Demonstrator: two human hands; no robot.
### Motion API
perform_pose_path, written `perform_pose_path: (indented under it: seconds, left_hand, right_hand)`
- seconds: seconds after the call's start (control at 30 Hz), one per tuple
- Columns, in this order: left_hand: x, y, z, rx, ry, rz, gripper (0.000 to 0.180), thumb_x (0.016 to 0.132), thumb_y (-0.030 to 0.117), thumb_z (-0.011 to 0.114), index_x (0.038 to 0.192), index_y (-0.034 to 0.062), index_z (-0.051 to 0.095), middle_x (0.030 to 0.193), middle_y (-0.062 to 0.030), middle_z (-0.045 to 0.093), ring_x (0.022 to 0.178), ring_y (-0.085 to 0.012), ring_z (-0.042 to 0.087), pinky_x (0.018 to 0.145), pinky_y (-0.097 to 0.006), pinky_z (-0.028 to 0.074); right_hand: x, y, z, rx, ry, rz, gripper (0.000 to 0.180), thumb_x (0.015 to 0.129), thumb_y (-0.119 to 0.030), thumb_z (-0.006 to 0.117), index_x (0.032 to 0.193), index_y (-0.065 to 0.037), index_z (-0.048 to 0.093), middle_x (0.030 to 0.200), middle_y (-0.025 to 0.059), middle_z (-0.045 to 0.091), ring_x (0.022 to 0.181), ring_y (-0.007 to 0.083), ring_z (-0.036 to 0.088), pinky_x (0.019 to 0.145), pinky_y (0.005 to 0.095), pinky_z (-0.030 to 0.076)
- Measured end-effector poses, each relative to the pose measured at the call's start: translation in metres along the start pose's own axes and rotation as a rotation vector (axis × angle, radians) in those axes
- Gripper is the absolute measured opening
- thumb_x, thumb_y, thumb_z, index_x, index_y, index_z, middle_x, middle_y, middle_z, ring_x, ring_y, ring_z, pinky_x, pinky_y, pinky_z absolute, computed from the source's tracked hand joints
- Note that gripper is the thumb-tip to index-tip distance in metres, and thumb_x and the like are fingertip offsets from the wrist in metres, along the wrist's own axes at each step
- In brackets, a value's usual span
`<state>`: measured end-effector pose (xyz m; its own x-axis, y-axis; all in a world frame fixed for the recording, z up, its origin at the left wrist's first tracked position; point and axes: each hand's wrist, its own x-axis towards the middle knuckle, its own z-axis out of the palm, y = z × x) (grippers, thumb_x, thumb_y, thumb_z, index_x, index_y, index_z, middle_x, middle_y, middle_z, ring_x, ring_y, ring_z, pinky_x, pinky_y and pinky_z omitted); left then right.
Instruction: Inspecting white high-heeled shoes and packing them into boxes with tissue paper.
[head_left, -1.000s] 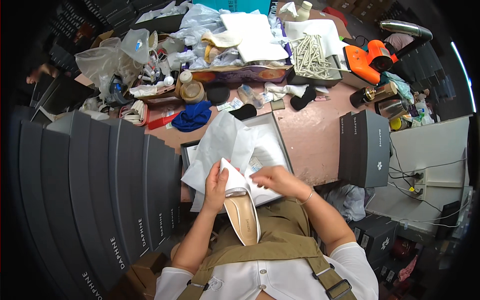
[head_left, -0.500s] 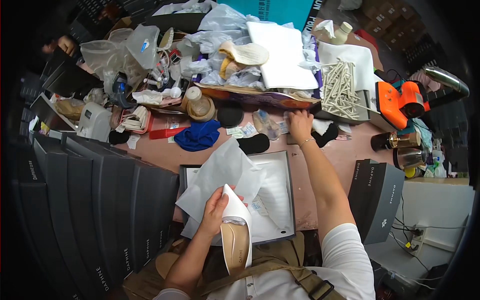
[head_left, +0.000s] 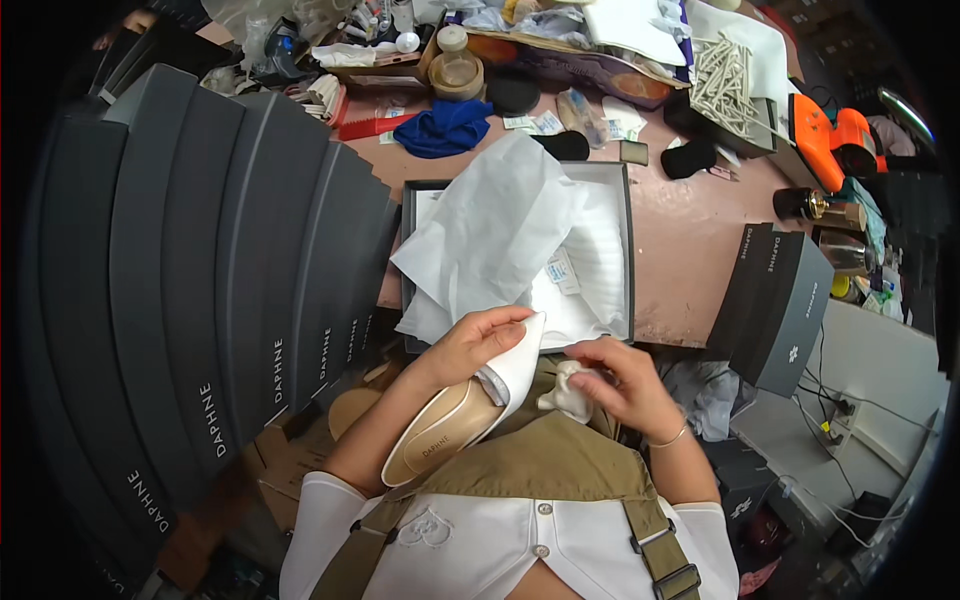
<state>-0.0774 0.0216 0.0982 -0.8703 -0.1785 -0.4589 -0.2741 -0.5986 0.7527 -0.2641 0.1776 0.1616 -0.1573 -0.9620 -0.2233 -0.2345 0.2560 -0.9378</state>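
A person seen from above works at a cluttered pink table (head_left: pixel 690 250). The left hand (head_left: pixel 470 345) grasps a white pointed-toe court shoe with a tan insole (head_left: pixel 455 420), fingers wrapped over the toe end, sole side away, the heel pointing towards 7 o'clock over the person's lap. The right hand (head_left: pixel 625 385) pinches a small crumpled wad of white tissue paper (head_left: pixel 565 395) just beside the shoe's opening, at its 3 o'clock. At 12 o'clock from both hands lies an open dark grey shoe box (head_left: pixel 628 240) lined with loose white wrapping paper (head_left: pixel 500 230). A fanned row of closed dark grey shoe boxes (head_left: pixel 200 270) fills the 9 o'clock side; a blue cloth (head_left: pixel 445 125) lies at 12 o'clock beyond the box. The shoe looks light and stiff with a smooth, easily scuffed upper, so holding it around the toe or the sides seems safest; the tissue is soft, weightless and crushes easily
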Motion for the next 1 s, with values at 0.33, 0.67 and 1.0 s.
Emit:
perform_pose_path:
  seconds: [0.33, 0.67, 1.0]
  left_hand:
    - [-0.036, 0.015, 0.014, 0.238, -0.036, 0.089, 0.043, 0.101, 0.032, 0.045, 0.12, -0.0058, 0.056, 0.095, -0.0023, 0.062, 0.085, -0.006, 0.055, 0.075, -0.021, 0.046]
    - [-0.052, 0.004, 0.017, 0.234, -0.001, 0.117, 0.043, 0.101, 0.032, 0.047, 0.116, -0.0058, 0.058, 0.094, -0.0022, 0.063, 0.086, -0.0056, 0.055, 0.076, -0.021, 0.046]
    - [-0.052, -0.002, 0.017, 0.241, -0.009, 0.125, 0.042, 0.101, 0.031, 0.046, 0.117, -0.0057, 0.059, 0.094, -0.0016, 0.063, 0.085, -0.0051, 0.054, 0.075, -0.021, 0.046]
  right_hand:
    - [-0.028, -0.02, 0.082, -0.318, 0.272, -0.518, 0.021, 0.075, -0.006, 0.073, 0.094, -0.004, 0.065, 0.083, 0.0057, 0.061, 0.068, 0.0212, 0.057, 0.058, 0.0315, 0.043]
    - [-0.045, -0.028, 0.097, -0.516, 0.145, -0.478, 0.028, 0.076, -0.006, 0.063, 0.104, -0.003, 0.065, 0.088, 0.0047, 0.059, 0.074, 0.0207, 0.055, 0.065, 0.0325, 0.043]
    - [-0.038, -0.027, 0.105, -0.634, 0.229, -0.56, 0.026, 0.07, -0.012, 0.06, 0.095, -0.004, 0.064, 0.084, 0.0018, 0.056, 0.069, 0.0169, 0.052, 0.06, 0.0303, 0.04]
